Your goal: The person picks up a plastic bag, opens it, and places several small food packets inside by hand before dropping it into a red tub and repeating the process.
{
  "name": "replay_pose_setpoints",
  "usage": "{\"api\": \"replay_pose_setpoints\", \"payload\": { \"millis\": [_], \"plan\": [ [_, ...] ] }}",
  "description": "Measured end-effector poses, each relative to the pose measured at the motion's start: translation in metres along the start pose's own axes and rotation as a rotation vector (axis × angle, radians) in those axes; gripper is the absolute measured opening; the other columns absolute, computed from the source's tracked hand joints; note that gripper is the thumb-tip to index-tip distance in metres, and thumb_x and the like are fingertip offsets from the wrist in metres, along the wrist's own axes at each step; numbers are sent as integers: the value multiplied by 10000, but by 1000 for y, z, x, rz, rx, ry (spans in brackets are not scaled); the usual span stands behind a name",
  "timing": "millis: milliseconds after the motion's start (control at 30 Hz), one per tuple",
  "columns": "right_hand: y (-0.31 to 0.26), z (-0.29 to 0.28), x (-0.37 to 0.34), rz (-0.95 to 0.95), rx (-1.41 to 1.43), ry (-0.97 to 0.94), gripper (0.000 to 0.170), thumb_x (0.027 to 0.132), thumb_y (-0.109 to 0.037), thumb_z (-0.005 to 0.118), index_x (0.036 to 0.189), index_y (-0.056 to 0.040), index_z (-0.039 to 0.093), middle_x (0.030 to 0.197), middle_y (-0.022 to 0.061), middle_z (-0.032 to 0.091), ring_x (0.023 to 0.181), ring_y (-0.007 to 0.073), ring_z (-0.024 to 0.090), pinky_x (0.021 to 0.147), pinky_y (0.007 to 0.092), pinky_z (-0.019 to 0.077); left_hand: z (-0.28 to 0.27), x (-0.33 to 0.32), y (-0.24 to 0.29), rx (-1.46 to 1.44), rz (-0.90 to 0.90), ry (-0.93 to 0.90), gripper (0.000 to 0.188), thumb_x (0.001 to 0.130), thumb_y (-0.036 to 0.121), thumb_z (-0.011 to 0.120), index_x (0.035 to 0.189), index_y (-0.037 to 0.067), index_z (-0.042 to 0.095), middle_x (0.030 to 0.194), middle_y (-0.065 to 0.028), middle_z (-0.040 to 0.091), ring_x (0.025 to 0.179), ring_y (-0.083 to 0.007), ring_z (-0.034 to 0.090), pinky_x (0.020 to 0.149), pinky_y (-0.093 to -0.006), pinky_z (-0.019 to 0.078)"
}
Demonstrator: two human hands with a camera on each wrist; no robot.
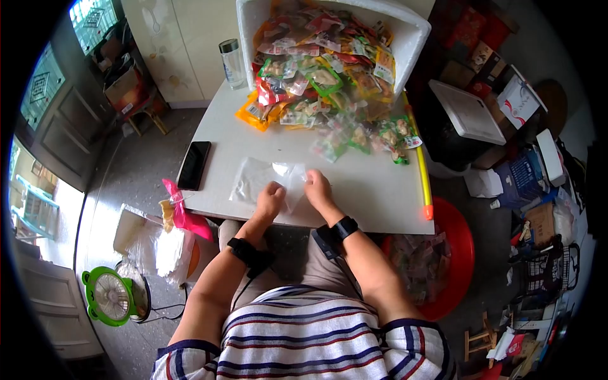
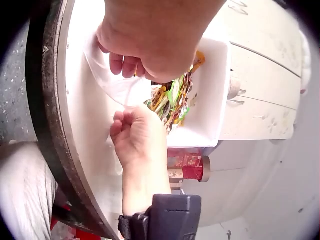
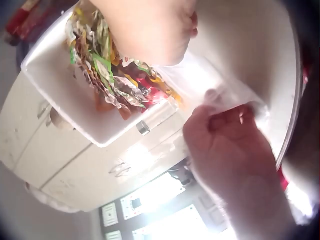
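Observation:
A clear plastic bag (image 1: 253,180) lies near the front of the white table, stretched between both hands. My left hand (image 1: 271,199) grips its near edge with curled fingers. On the other side, my right hand (image 1: 318,189) pinches the bag's right edge between thumb and fingers. In the left wrist view the film (image 2: 112,87) spans from one hand to the other. The right wrist view shows the left fingers (image 3: 232,117) bent over the film. Beyond the hands, small wrapped snack packets (image 1: 323,76) spill out of a white foam box (image 1: 415,47).
A black phone (image 1: 194,166) lies at the table's left, a glass jar (image 1: 232,66) behind it. Along the right edge runs a yellow stick (image 1: 423,177). A red basin (image 1: 465,253) with packets stands on the floor at right, a green fan (image 1: 107,296) at left.

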State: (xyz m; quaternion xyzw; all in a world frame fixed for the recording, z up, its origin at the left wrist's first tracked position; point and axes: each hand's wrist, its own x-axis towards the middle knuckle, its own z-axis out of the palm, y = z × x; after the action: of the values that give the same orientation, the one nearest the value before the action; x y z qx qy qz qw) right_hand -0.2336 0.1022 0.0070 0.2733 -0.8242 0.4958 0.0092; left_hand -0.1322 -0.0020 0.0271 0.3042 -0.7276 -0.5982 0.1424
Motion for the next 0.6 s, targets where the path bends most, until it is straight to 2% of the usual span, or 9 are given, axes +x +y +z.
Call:
{"api": "replay_pose_setpoints", "payload": {
  "millis": [33, 133, 233, 300, 367, 467, 567, 600],
  "plan": [
    [-1, -3, 0, -168, -221, 88, 108, 712, -71, 468, 808, -35, 502, 700, 147, 545, 610, 295, 521, 543, 365, 421, 0, -1, 1, 72, 39, 14, 177, 708, 166, 483, 774, 14, 543, 723, -159, 567, 671, -275, 553, 582, -336, 425],
    [-4, -7, 8, -155, -321, -30, 115, 669, -85, 501, 773, -39, 498, 709, 161, 539, 668, 351, 509, 585, 432, 411, 6, -2, -4, 244, 140, 37, 170, 706, 178, 479, 730, 16, 523, 716, -177, 549, 665, -324, 528, 596, -369, 417],
    [12, -11, 30, -337, -230, 74, 57, 673, -71, 492, 722, -44, 481, 691, 147, 536, 665, 340, 515, 586, 425, 411, 15, -6, -6, 386, 242, 96, 161, 704, 181, 474, 703, 24, 510, 709, -164, 537, 665, -349, 504, 598, -398, 407],
    [25, -13, 50, -298, -347, 64, 88, 683, -93, 507, 768, -68, 513, 734, 127, 534, 736, 317, 504, 619, 410, 415, 19, -4, -14, 400, 308, 133, 133, 683, 173, 486, 672, 41, 500, 680, -139, 518, 674, -330, 487, 599, -411, 373],
    [33, -17, 63, -368, -450, 113, 141, 680, -130, 533, 813, -85, 532, 782, 89, 539, 814, 280, 494, 640, 399, 421, 22, -4, -21, 456, 408, 172, 113, 671, 166, 492, 662, 54, 498, 668, -124, 514, 681, -309, 485, 599, -400, 358],
    [41, -18, 88, -163, -756, -104, 132, 691, -174, 530, 797, -100, 559, 831, 69, 543, 872, 254, 481, 660, 390, 423, 25, -5, -25, 539, 544, 205, 90, 657, 161, 502, 647, 72, 494, 659, -96, 510, 701, -281, 482, 609, -380, 339],
    [57, -13, 98, -331, -756, 33, 124, 707, -200, 510, 733, -103, 584, 796, 76, 553, 854, 253, 492, 647, 378, 430, 24, -8, -21, 544, 538, 199, 79, 655, 159, 505, 649, 80, 498, 674, -77, 519, 717, -274, 485, 624, -378, 341],
    [66, -10, 102, -339, -755, -13, 132, 700, -212, 513, 766, -118, 578, 850, 96, 538, 865, 280, 485, 666, 388, 424, 23, -8, -21, 547, 535, 194, 78, 655, 158, 506, 649, 81, 499, 678, -76, 520, 719, -274, 485, 627, -378, 340]
  ]
}}
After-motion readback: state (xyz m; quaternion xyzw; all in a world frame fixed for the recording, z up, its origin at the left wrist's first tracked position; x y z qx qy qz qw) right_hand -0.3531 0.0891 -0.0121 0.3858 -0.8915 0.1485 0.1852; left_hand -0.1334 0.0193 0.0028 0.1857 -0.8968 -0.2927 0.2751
